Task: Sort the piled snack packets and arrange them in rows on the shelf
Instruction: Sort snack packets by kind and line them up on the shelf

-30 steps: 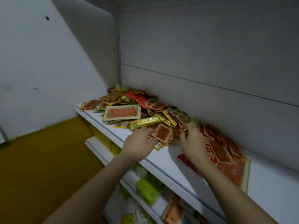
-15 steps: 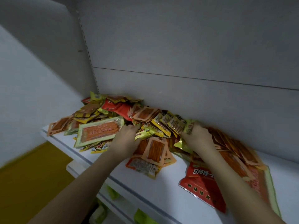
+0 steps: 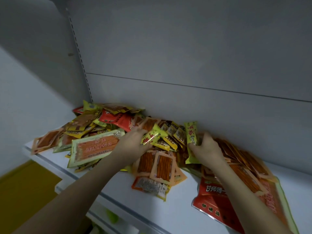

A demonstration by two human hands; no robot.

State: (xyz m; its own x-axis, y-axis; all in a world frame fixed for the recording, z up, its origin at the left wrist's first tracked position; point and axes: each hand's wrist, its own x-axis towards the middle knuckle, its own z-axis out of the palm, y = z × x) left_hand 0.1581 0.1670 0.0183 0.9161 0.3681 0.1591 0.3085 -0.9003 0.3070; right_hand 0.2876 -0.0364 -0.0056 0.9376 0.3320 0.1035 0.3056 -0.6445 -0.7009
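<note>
Both hands in the snack packet pile (image 3: 118, 129) on the white shelf (image 3: 177, 210).
Left hand (image 3: 133, 144) grips a yellow-green packet (image 3: 151, 136); right hand (image 3: 206, 147) holds another yellow-green packet (image 3: 191, 132) upright, against the back wall.

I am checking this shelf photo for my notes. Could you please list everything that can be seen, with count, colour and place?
shelf: one, white, across the lower part of the view, carries the pile
snack packets: too many to count; orange, yellow, red; piled against the back panel
large green-edged packet: one, orange centre, left front of the pile
large red packet: one, red with white letters, right front, partly under the right forearm
yellow-green packets: two, one gripped by the left hand, one upright in the right hand
back panel: grey, behind the pile
lower shelves: white, below, blurred
floor: yellow, lower left
left hand: on the pile's middle
right hand: right of it
</note>
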